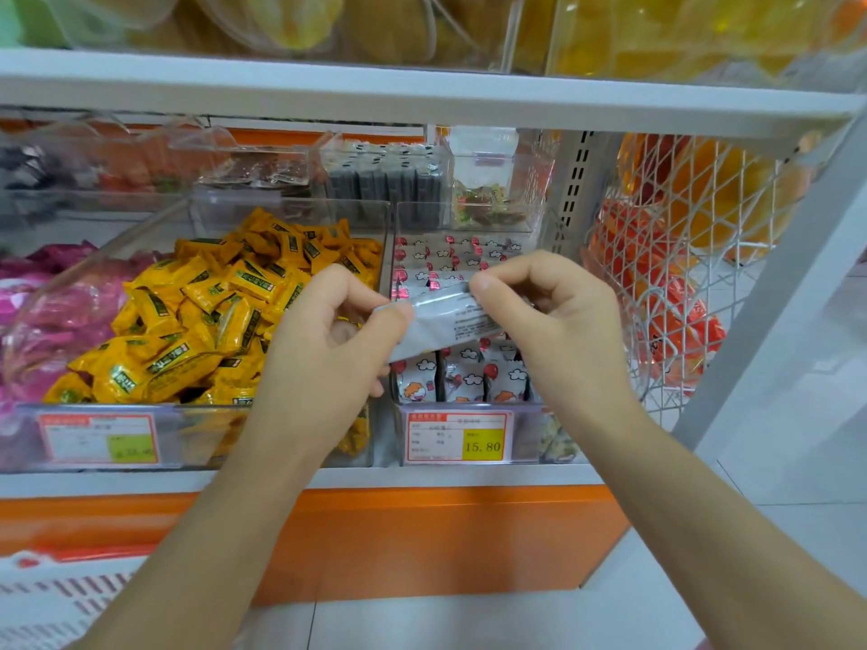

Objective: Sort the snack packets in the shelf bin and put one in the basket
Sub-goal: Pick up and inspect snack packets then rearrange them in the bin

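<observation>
A silver-white snack packet [445, 321] with small print on its back is held above the clear shelf bin [525, 433]. My left hand [323, 349] pinches its left end and my right hand [549, 312] pinches its right end. Below them the bin holds rows of upright white packets [462, 380] with red balloon and cloud prints. A white slotted basket [51, 602] with red trim shows at the bottom left corner, below the shelf.
A clear bin of yellow packets [197, 321] sits left of the white ones, pink packets [51, 302] further left. Price tags [460, 438] hang on the bin fronts. A white wire rack [680, 283] of orange bags stands at the right. A shelf board [422, 93] runs overhead.
</observation>
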{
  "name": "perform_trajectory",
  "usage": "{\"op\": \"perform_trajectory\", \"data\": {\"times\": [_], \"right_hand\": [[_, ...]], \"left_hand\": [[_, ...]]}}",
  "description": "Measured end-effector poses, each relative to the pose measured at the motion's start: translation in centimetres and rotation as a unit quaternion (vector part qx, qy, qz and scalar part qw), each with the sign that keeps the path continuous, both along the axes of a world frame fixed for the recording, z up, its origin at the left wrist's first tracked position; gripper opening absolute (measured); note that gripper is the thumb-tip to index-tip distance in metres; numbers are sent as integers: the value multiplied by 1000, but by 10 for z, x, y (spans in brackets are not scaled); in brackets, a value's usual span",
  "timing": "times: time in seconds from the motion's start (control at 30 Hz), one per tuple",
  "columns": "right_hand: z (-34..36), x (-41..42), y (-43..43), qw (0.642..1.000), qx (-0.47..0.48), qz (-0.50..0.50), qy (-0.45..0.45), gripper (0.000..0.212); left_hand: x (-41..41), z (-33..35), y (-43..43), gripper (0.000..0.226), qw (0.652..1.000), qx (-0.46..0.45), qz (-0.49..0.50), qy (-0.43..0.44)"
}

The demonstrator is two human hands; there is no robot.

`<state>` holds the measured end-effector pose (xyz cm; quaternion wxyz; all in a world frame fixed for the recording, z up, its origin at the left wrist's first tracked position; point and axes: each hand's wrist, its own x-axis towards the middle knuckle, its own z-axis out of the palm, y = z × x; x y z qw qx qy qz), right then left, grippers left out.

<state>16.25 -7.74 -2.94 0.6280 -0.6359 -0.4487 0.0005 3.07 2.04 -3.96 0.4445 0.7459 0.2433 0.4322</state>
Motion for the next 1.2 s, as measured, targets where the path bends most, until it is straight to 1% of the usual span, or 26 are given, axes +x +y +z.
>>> {"op": "perform_trajectory", "data": {"times": [0.1,0.2,0.3,0.37,0.4,0.5,0.53,0.57,0.6,0.63,0.67,0.73,0.77,0.8,0.87,0.93,1.0,1.07,1.13,1.2], "right_hand": [[0,-1,-1,1000,-5,21,0,17],[1,-2,-1,1000,-5,23,13,16],[1,-1,0,999,-1,11,39,14],[1,0,1,999,2,-6,44,17],[1,1,1,999,5,-14,47,19],[0,5,0,998,8,-30,51,24],[1,5,0,998,6,-23,56,22],[2,6,-1,997,11,-1,74,18],[3,7,-2,994,18,39,104,12],[4,8,-3,988,22,80,132,12],[4,9,-4,983,20,111,146,22],[2,13,-3,984,0,137,116,40],[3,13,-2,987,-10,132,86,43],[3,13,-2,991,-15,120,59,41],[4,14,0,995,-3,90,51,29],[3,17,1,995,11,44,86,15],[1,22,2,992,10,-6,123,16],[0,29,2,990,11,-46,129,18],[0,34,-1,993,4,-84,88,13],[1,37,-2,993,-6,-110,50,18]], "left_hand": [[0,0,2,21,1000,-12,13,-5],[0,-1,2,22,1000,-15,21,-5],[0,-1,2,16,1000,-15,23,-13],[1,-1,2,6,1000,7,9,-12],[1,-1,1,6,1000,27,0,-2],[2,-1,-1,28,996,77,-4,43],[2,-2,0,32,995,86,5,52],[2,-2,0,31,994,94,16,58],[3,-1,0,26,993,101,28,61],[3,0,0,20,992,108,39,59],[3,0,1,18,991,116,48,54],[4,2,1,15,989,126,57,51],[5,2,2,14,988,132,58,60],[7,1,3,18,984,144,65,77],[11,1,5,38,971,192,85,117],[15,2,5,51,949,255,99,158],[21,1,5,52,920,309,90,226],[26,-2,6,46,883,353,72,300],[30,-4,7,40,844,387,64,366],[32,-4,7,45,799,420,72,425]]}}
